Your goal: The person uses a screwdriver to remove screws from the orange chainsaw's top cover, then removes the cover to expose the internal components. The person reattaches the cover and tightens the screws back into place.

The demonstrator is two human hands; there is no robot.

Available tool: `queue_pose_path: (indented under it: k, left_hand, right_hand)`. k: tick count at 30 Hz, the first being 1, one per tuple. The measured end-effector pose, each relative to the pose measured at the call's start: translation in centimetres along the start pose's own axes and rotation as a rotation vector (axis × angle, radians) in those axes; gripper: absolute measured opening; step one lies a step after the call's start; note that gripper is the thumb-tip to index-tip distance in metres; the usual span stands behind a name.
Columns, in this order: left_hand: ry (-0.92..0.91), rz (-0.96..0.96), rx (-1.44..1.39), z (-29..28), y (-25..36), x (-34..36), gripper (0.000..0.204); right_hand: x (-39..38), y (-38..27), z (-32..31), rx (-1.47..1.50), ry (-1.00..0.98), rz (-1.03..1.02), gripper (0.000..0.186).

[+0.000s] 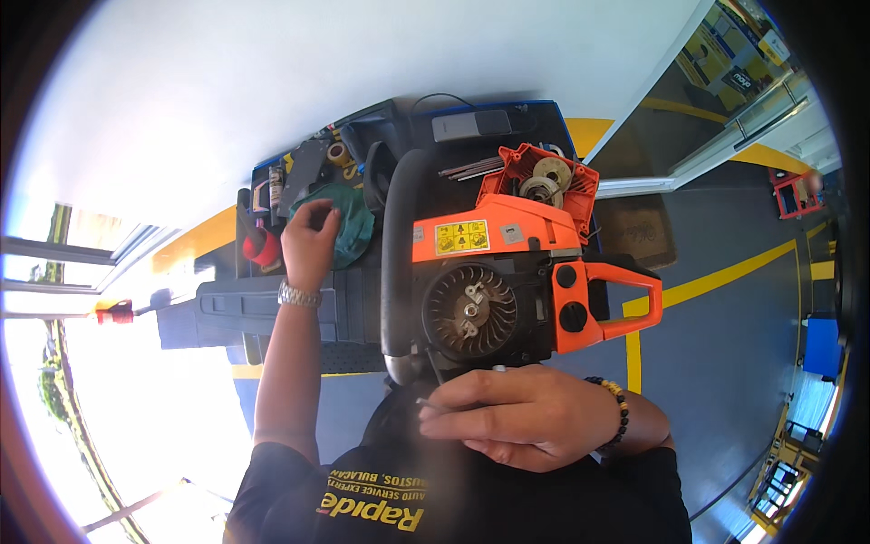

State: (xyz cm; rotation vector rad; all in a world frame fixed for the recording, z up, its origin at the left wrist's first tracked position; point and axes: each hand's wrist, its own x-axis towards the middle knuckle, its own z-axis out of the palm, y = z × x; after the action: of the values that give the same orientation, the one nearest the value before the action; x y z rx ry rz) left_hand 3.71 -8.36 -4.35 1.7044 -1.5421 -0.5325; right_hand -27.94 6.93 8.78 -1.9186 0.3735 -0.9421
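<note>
An orange and black chainsaw (489, 227) lies before me, its finned flywheel (471, 311) bare. A black tubular front handle (399, 254) curves along its left part, and a black bar cover (263, 306) reaches out to the left. My right hand (517, 417) is closed below the flywheel, around a thin metal rod (426, 404) whose full shape is hidden by the fingers. Over a crumpled green plastic bag (352, 227), my left hand (313, 238) has its fingertips pinched together; whatever is between them cannot be made out.
Behind the saw, an orange starter cover (580, 186) with a pulley lies on a dark bench top (535, 118). A grey box-shaped device (471, 125), a tape roll (338, 153) and a red round object (261, 247) sit around it. A glass door (716, 100) stands at right.
</note>
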Motion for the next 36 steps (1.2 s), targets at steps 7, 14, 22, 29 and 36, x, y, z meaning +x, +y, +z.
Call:
queue_pose_path:
  k: [7, 14, 22, 29, 36]
  left_hand:
    - [-0.361, 0.026, 0.678, 7.8, -5.5, 11.5, 0.038]
    - [-0.36, -0.48, -0.093, 5.9, -2.9, 11.6, 0.029]
    - [-0.487, -0.386, -1.101, -6.3, 1.6, 3.9, 0.013]
    - [-0.42, -0.314, -1.045, -13.0, -2.8, -3.7, 0.015]
    - [-0.234, -0.468, -0.86, -20.4, -12.8, -14.5, 0.014]
  right_hand:
    - [0.5, 1.3, -0.4, -0.05, -0.129, -0.061, 0.043]
    - [0.6, 0.1, -0.1, -0.159, -0.037, -0.082, 0.046]
    - [3.6, -0.3, 2.0, -0.376, 0.065, -0.147, 0.043]
    - [4.9, -2.8, 7.2, -0.31, 0.4, -0.179, 0.039]
    - [6.8, -2.2, 16.1, -0.745, 0.002, -0.424, 0.022]
